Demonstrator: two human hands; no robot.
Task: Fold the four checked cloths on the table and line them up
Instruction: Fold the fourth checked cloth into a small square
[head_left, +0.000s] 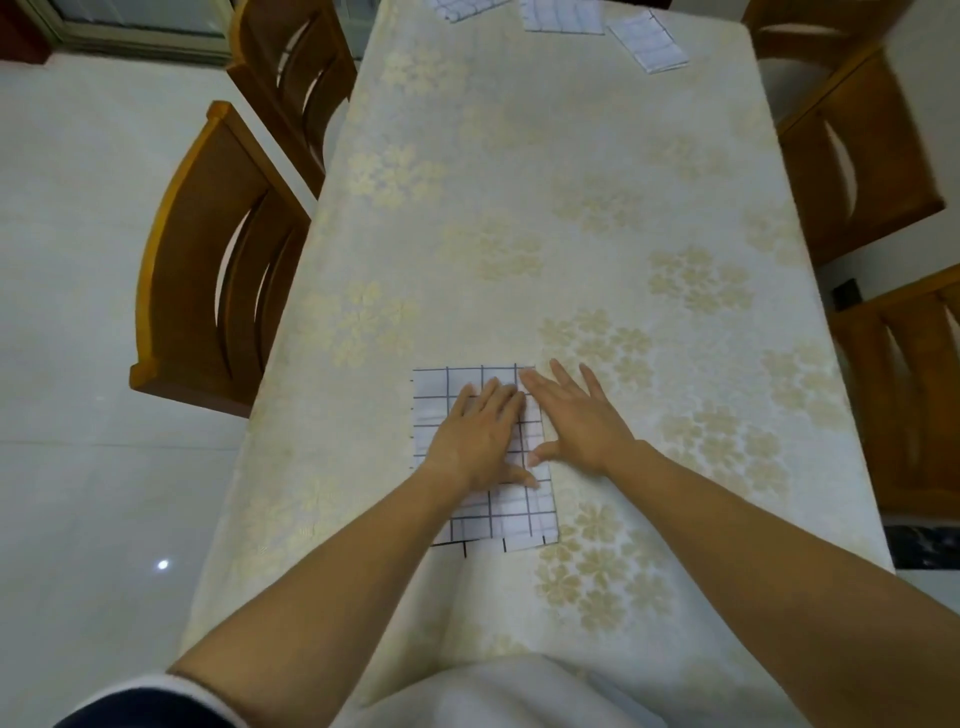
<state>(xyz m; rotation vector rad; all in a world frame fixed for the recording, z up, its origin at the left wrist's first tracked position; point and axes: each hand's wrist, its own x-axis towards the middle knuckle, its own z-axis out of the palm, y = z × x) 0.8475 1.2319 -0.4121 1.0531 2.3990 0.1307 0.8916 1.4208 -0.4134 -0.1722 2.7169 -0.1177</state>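
Note:
A folded white cloth with a dark grid (511, 514) lies near the front edge of the table. My left hand (480, 439) rests flat on its middle, fingers together. My right hand (576, 418) lies flat across the cloth's right edge, fingers spread, partly on the tablecloth. Three more folded checked cloths sit at the far end: one at the left (465, 8), one in the middle (563, 15), one at the right (649, 41), turned at an angle. The top frame edge cuts off the left and middle ones.
The table (571, 208) wears a cream tablecloth with pale flower prints. Two wooden chairs stand along its left side (208, 270) and further chairs along the right (857, 156). White tiled floor lies to the left.

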